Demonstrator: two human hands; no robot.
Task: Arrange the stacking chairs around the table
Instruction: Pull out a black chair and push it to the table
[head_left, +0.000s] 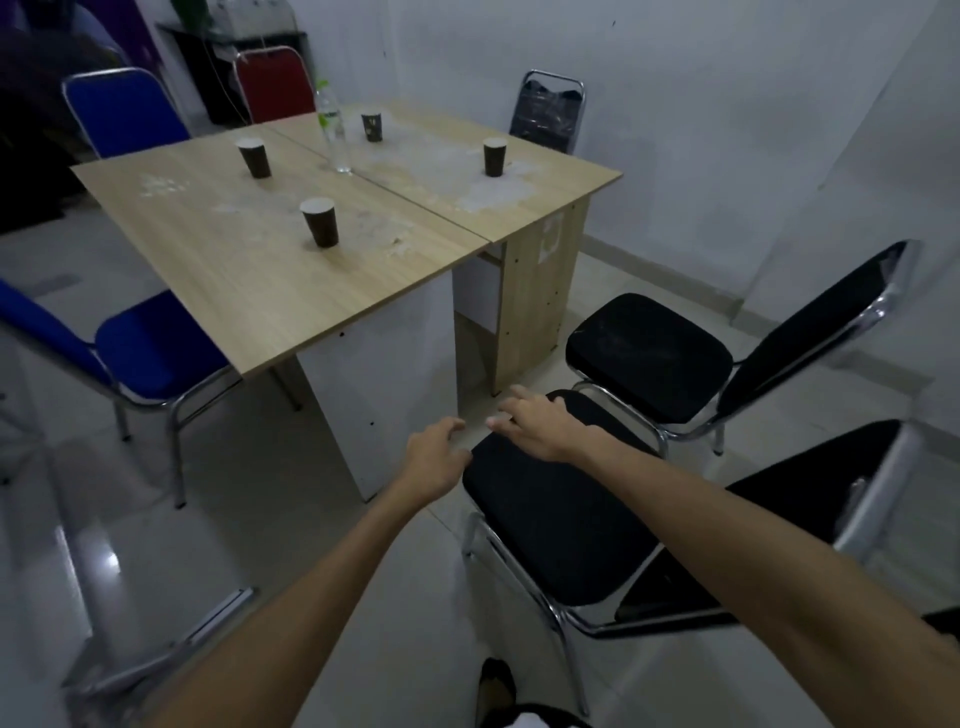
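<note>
A black stacking chair with a chrome frame stands right in front of me, its seat facing the wooden table. My right hand lies over the front edge of its seat, fingers spread. My left hand hovers at the seat's left front corner, fingers loosely bent, holding nothing. A second black chair stands just behind it, by the table's right side. Around the table are a blue chair at the left, another blue chair at the far left, a red chair and a black chair at the back.
Several dark paper cups and a clear plastic bottle stand on the table. White walls close in the right side and the back. A dark cabinet stands in the far corner. The tiled floor is glossy. My foot shows below.
</note>
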